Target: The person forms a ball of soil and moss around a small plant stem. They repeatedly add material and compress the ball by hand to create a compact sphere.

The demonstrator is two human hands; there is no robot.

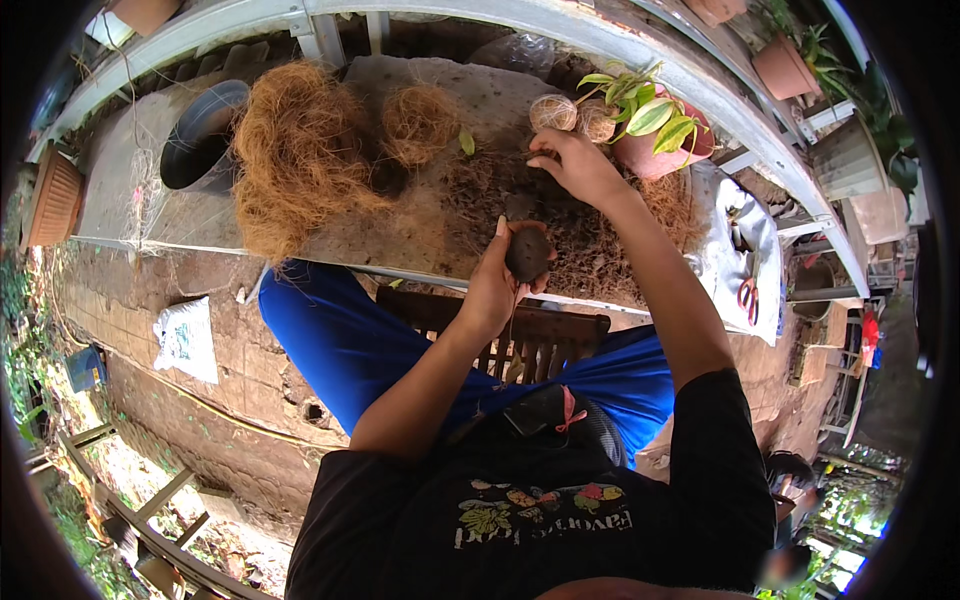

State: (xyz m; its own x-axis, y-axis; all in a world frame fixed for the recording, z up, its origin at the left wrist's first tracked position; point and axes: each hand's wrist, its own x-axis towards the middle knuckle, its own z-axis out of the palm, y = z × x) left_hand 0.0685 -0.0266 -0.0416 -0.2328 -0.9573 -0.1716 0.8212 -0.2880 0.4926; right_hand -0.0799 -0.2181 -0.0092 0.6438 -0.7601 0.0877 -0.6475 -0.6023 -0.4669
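My left hand is closed around a dark, rounded ball of what looks like soil, near the table's front edge. Farther back, my right hand is raised above loose dark fibrous soil, fingers bent; whether it pinches some is hard to tell. Just beyond it sit a string-wrapped ball and another wrapped ball. A variegated leafy plant leans over a pink pot. To the left lie a big heap of brown coconut fibre and a smaller fibre bundle.
A black plastic pot lies tipped on the table at left, beside loose white string. Red-handled scissors rest on a white plastic bag at right. A metal rail runs along the table's back.
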